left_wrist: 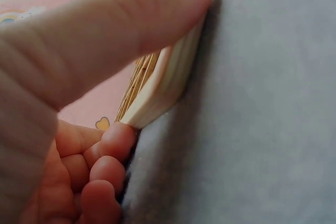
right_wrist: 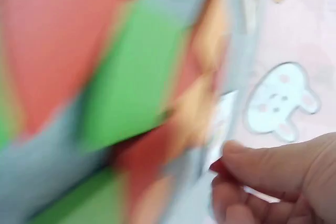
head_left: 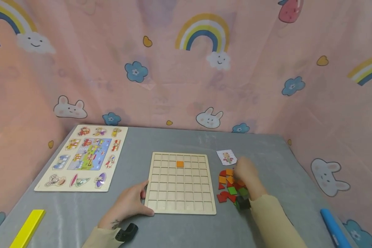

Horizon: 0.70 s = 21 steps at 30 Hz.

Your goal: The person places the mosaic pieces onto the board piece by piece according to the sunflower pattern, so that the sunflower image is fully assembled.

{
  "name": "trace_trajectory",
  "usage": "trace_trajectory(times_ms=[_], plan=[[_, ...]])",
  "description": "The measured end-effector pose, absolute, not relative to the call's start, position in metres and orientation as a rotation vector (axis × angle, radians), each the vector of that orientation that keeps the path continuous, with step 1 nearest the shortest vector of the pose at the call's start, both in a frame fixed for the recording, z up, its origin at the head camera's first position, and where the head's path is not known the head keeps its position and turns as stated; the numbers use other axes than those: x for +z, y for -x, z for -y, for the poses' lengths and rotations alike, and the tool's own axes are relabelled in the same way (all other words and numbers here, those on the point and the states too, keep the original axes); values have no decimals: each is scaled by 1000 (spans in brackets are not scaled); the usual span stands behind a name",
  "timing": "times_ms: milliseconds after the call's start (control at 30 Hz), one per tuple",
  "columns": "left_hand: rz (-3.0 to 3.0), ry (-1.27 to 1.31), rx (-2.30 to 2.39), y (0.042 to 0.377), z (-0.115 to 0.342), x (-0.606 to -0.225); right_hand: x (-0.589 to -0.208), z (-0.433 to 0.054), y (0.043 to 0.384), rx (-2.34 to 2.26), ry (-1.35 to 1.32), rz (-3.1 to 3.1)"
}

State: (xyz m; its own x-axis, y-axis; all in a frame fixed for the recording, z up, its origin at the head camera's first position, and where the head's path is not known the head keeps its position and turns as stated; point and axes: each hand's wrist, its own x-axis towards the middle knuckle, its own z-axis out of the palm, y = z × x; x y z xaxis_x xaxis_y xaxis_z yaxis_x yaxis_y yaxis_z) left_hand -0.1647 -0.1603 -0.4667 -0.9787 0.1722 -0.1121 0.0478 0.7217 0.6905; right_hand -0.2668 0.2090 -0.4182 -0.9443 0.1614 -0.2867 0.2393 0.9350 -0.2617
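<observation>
A pale wooden grid board (head_left: 181,208) lies in the middle of the table, with one orange square (head_left: 180,164) in a cell near its top. At the board's lower left corner, my left hand (head_left: 128,201) holds the edges, its thumb (left_wrist: 152,14) along the near edge and curled fingers against the left side. My right hand (head_left: 247,174) is over the far right side of a loose pile of red, orange and green pieces. Between its thumb and fingers it pinches a small red piece (right_wrist: 216,166), mostly hidden by the fingertips. One green piece (right_wrist: 139,72) appears large and blurred in the right wrist view.
A small picture card (head_left: 222,155) lies just beyond the pile. To the left is a picture puzzle board (head_left: 57,184). A yellow bar (head_left: 28,229) lies at the near left and a blue rod-like object (head_left: 333,225) at the right. A pink patterned curtain (head_left: 167,86) hangs behind.
</observation>
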Motion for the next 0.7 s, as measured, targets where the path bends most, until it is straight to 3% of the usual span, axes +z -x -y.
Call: trace_trajectory(times_ms=[333, 700], plan=[[-2779, -184, 1097, 164, 161, -467, -395, -105, 285, -962, 302, -2771], [-2756, -216, 1109, 164, 163, -467, -420, -38, 294, -858, 402, -2768]])
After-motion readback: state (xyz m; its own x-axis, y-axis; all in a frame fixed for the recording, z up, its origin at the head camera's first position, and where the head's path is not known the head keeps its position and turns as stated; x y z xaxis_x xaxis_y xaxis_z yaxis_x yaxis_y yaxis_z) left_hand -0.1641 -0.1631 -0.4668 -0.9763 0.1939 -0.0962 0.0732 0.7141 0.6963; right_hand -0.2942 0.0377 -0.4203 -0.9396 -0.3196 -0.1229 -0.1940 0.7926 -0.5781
